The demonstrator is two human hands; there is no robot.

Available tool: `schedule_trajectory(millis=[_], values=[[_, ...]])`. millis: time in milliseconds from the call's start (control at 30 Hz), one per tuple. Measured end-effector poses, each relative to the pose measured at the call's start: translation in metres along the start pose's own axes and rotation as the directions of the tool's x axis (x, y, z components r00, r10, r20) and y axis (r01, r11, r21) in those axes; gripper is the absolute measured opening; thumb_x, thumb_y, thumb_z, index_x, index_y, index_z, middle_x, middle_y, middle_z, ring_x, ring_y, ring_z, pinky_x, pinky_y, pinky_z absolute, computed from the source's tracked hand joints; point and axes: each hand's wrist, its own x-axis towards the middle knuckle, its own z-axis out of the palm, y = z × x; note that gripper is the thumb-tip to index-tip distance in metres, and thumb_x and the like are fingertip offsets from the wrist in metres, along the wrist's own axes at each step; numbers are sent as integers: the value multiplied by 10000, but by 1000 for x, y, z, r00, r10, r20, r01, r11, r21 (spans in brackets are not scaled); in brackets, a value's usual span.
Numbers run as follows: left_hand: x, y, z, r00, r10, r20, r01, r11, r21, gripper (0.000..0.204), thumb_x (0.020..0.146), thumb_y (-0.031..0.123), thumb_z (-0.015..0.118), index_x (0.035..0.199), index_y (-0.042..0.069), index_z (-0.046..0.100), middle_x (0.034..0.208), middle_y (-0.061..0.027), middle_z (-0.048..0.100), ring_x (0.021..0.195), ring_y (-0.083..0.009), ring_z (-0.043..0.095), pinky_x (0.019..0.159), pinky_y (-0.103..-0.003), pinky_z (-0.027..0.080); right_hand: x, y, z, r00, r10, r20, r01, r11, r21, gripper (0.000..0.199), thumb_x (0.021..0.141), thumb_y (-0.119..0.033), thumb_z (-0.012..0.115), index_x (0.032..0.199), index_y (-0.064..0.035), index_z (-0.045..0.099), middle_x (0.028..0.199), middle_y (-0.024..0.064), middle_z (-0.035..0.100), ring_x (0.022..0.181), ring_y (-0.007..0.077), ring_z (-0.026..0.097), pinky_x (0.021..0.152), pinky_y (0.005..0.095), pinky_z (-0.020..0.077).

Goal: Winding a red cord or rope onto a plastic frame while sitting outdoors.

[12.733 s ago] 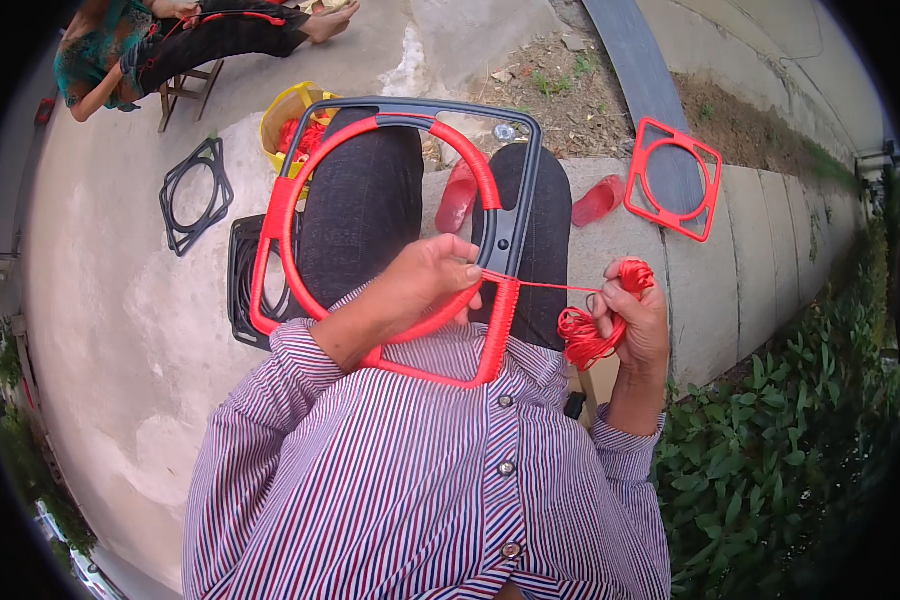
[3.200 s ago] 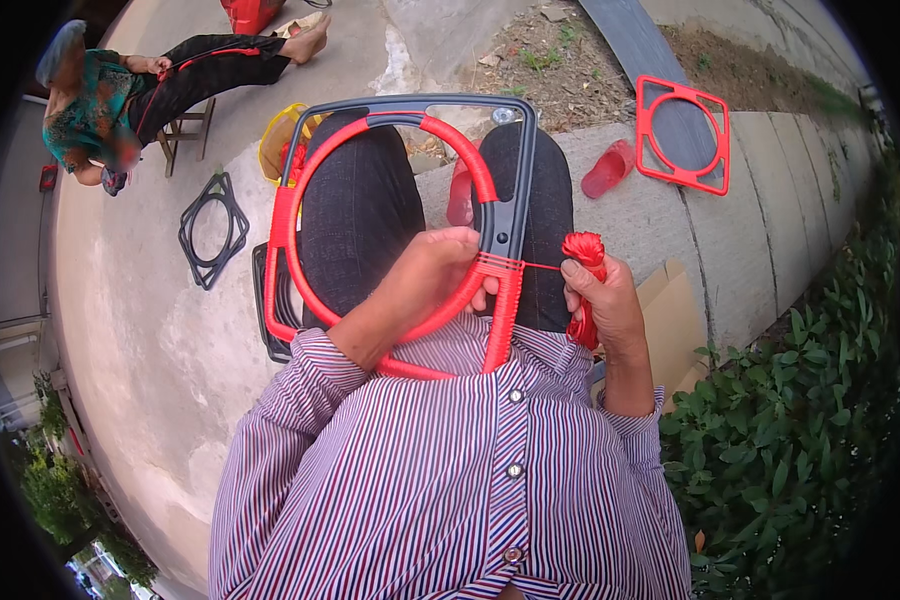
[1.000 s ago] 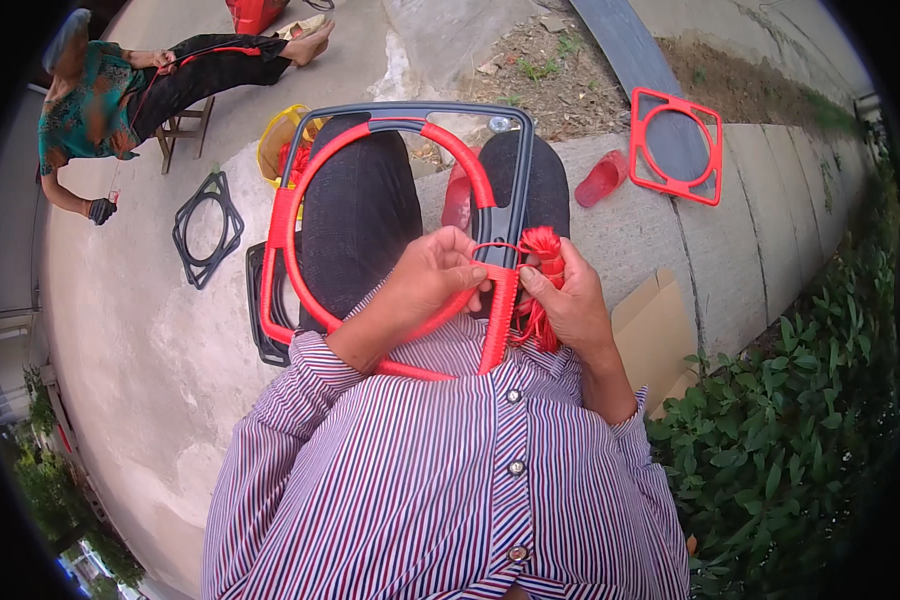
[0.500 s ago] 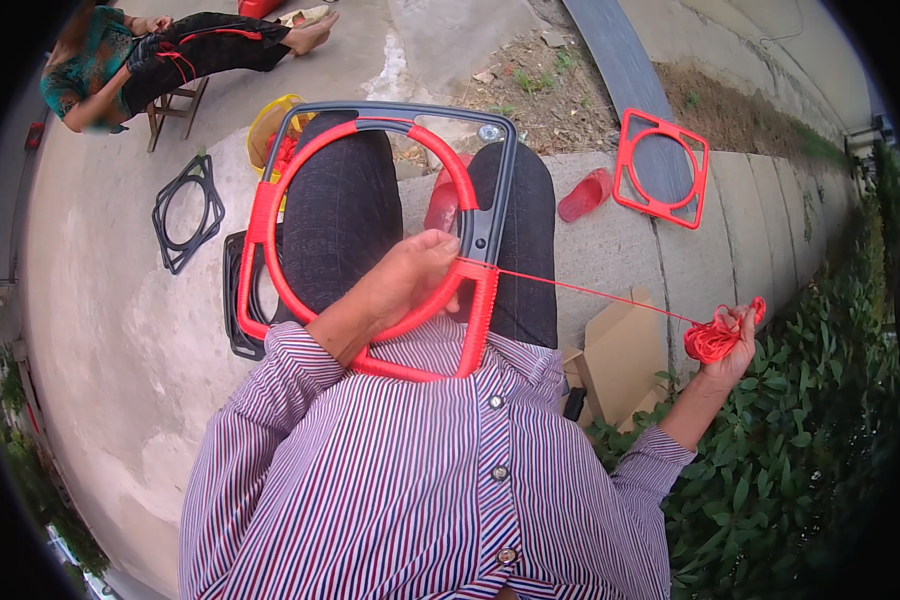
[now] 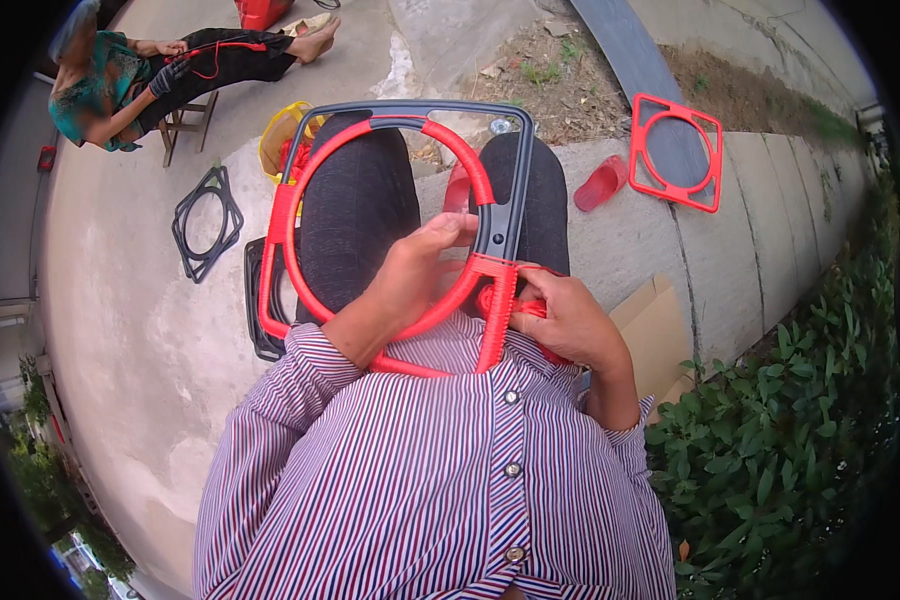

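A square black plastic frame (image 5: 518, 190) with a round inner ring rests against my lap. Red cord is wrapped tightly over much of it, while the top and a stretch at the right are bare black. My left hand (image 5: 420, 265) reaches over the ring's lower left, its fingers loosely apart inside the opening and slightly blurred. Just beyond the frame's right side, my right hand (image 5: 570, 315) is closed on a bundle of red cord (image 5: 530, 306). Part of that bundle lies hidden behind the wrapped side bar.
Black frames (image 5: 208, 225) lie on the concrete at left, others beside my leg. A yellow container (image 5: 278, 140) holds red cord. At right are a red frame (image 5: 677, 153), a red slipper (image 5: 601, 184), cardboard (image 5: 655, 325) and shrubs (image 5: 770, 450). A seated person (image 5: 120, 90) handles red cord.
My right hand has come in from far right to the frame with the cord bundle; the taut strand no longer shows. My left hand has loosened its hold on the ring.
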Motion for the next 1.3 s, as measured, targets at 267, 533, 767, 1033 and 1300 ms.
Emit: schedule_trajectory(millis=[267, 533, 767, 1033, 1300], values=[[4, -4, -5, 989, -59, -135, 60, 998, 7, 173, 971, 237, 513, 901, 78, 516, 703, 8, 533, 566, -90, 471, 550, -211, 396, 26, -1, -15, 918, -99, -385, 125, 991, 42, 607, 762, -84, 726, 1310, -16, 473, 1128, 95, 613, 925, 149, 608, 832, 302, 493], [-8, -10, 11, 750, 640, 169, -620, 590, 517, 239, 992, 273, 486, 995, 39, 532, 718, 25, 468, 599, -40, 391, 543, -198, 336, 45, -23, 4, 727, -634, -263, 436, 723, -536, 405, 725, -147, 718, 1096, -22, 615, 1189, 140, 572, 1208, 315, 484, 1021, 424, 353], [-2, 2, 4, 964, 247, -95, -213, 939, 271, 356, 1002, 347, 392, 1148, 31, 465, 656, 10, 446, 520, -62, 356, 474, -209, 291, -23, 14, -74, 1000, 8, -15, -12, 952, -305, 199, 767, -118, 613, 898, 29, 640, 752, 80, 609, 672, 174, 572, 668, 313, 453], [2, 4, 11, 997, 71, -16, -69, 992, 108, 465, 941, 288, 410, 1307, 3, 390, 804, -35, 575, 645, -100, 526, 579, -202, 405, -82, 120, -126, 591, 307, -745, 649, 368, 666, 216, 905, -242, 547, 860, -35, 586, 848, 111, 634, 778, 195, 635, 660, 272, 508], [2, 4, 6, 982, -54, 182, 34, 993, 116, 318, 870, 109, 388, 1098, -46, 546, 888, -118, 652, 709, -164, 636, 675, -274, 538, -1, 29, 0, 985, 146, -96, -37, 712, 701, 343, 880, -205, 675, 1115, 29, 592, 640, 7, 570, 476, 56, 477, 452, 188, 366]])
